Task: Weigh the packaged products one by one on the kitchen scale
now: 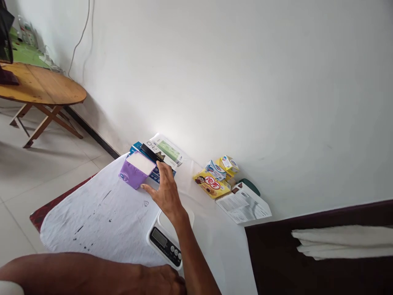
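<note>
My right hand (164, 188) reaches over the white-covered table with thumb and fingers apart. Its fingertips are at the near side of a purple soft pack with a white top (133, 174); whether they touch it I cannot tell. Below that wrist sits a white kitchen scale (159, 237) with a dark display and round buttons, partly covered by my right forearm. My left hand (164, 280) is curled at the bottom edge, close to the scale. Its fingertips are hidden, as is anything inside them.
Behind the purple pack lie a black-and-white box (162, 155), blue packaging (135, 147) and a white-and-green pack (168, 149). Along the wall stand a yellow box (211, 183), smaller cartons (229, 164) and a white printed box (244, 205). A round wooden table (46, 86) is at left.
</note>
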Motion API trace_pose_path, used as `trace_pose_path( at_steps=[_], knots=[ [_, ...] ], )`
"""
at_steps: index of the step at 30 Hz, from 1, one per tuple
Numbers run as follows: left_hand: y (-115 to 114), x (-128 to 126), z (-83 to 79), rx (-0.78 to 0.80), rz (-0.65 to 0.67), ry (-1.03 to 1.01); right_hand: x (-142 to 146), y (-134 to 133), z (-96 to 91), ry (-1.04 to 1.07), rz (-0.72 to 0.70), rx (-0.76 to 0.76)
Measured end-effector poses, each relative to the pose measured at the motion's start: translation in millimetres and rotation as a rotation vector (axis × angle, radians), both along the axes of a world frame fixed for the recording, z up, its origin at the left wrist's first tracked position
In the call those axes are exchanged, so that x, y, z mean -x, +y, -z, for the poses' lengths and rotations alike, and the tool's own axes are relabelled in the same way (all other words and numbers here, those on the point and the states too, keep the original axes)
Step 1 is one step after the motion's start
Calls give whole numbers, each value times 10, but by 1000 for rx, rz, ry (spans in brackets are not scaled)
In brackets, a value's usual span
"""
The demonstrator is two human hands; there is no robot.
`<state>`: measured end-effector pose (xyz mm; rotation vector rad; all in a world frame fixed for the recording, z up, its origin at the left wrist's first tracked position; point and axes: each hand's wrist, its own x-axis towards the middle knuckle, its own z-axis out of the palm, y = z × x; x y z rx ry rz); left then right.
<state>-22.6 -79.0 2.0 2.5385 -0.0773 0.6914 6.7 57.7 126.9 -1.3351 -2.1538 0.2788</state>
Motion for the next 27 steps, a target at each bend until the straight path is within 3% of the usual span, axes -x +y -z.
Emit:
trace_pose_path(
  at_steps=[3, 6, 8, 11, 16, 21, 27],
  knots=[
    [120, 289, -519, -21, -78, 39, -548, -259, -97, 34, 101, -68],
    [271, 608, -779, 113, -341, 44, -1239, -544, -41, 87, 293, -37],
    [366, 789, -740, 126, -567, 18, -1654, -735, 84, 120, 416, 30],
    [481, 923, -490, 155, -777, 95, -2085, -948, 303, 158, 516, 96],
    [595, 820, -180, 139, -775, 183, -2421, -940, 411, 213, 558, 53],
    [622, 783, -117, 106, -757, 215, -2716, -483, 112, 215, 606, -64],
    [542, 664, -117, 125, -833, 211, -3022, 420, -401, 146, 761, -130]
  ],
)
